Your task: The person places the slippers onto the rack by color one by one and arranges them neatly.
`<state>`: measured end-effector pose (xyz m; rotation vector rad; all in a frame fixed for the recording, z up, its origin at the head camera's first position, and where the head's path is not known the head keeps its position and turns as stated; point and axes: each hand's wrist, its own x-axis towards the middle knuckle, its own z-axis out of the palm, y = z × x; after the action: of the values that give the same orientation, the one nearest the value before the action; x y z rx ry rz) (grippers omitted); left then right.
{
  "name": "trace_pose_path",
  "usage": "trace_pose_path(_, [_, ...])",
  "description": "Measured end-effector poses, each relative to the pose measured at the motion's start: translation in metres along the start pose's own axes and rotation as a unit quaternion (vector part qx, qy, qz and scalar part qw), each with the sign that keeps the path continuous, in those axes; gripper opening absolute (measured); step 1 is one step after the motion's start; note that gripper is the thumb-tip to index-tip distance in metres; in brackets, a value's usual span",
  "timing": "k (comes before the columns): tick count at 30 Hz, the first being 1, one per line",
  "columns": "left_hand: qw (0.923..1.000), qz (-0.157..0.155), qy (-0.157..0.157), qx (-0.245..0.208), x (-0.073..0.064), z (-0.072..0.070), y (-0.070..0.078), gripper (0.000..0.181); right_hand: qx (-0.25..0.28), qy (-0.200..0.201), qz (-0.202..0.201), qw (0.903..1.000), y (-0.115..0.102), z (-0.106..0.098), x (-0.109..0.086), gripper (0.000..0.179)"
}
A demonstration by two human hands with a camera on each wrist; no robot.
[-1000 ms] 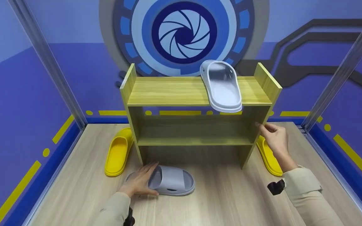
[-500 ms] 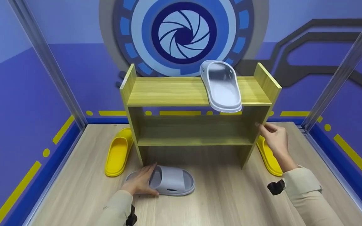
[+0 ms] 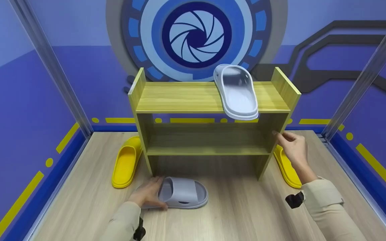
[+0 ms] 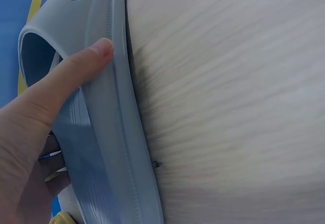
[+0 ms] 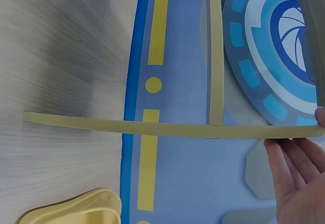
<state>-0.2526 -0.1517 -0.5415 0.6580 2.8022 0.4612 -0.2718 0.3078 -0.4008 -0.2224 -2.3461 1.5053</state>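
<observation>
A grey slipper (image 3: 183, 193) lies on the wooden floor board in front of the shelf, its toe pointing right. My left hand (image 3: 148, 192) holds it across the heel end; in the left wrist view the thumb (image 4: 84, 66) presses the slipper's side wall (image 4: 119, 132), with the other fingers across on its far side. The two-tier wooden shelf (image 3: 179, 97) stands upright. My right hand (image 3: 293, 149) pinches the front edge of its right side panel (image 5: 172, 129), thumb on one face and fingers on the other. Another grey slipper (image 3: 240, 95) sits on the top tier, overhanging its front edge.
One yellow slipper (image 3: 126, 162) is on the floor left of the shelf. A second yellow slipper (image 3: 287, 167) lies on the right, partly behind my right hand. Blue patterned walls (image 3: 89, 87) with metal corner posts (image 3: 50, 63) enclose the back and sides.
My left hand has shifted slightly, its fingers drawing a little toward the heel of the grey slipper. The slipper, the shelf and my right hand look unmoved.
</observation>
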Motion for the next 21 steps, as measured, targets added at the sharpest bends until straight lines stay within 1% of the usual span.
trace_pose_path(5, [0.9998, 0.012, 0.014, 0.011, 0.000, 0.001, -0.001, 0.107, 0.006, -0.005, 0.000, 1.0000, -0.001, 0.000, 0.000, 0.056])
trace_pose_path(11, [0.9980, 0.045, 0.038, 0.024, 0.000, 0.001, 0.000, 0.102, 0.010, -0.008, -0.001, 0.9999, -0.001, 0.000, 0.000, 0.057])
trace_pose_path(14, [0.9964, 0.060, 0.052, 0.028, 0.000, -0.001, 0.001, 0.100, 0.006, 0.000, -0.005, 1.0000, 0.000, 0.000, 0.001, 0.055])
trace_pose_path(18, [0.9953, 0.067, 0.063, 0.033, 0.001, -0.005, 0.003, 0.099, 0.010, 0.014, -0.020, 0.9996, 0.001, 0.001, 0.001, 0.050])
trace_pose_path(21, [0.9953, 0.068, 0.062, 0.029, 0.001, -0.009, 0.006, 0.099, 0.014, 0.016, -0.026, 0.9994, 0.002, 0.001, 0.002, 0.048])
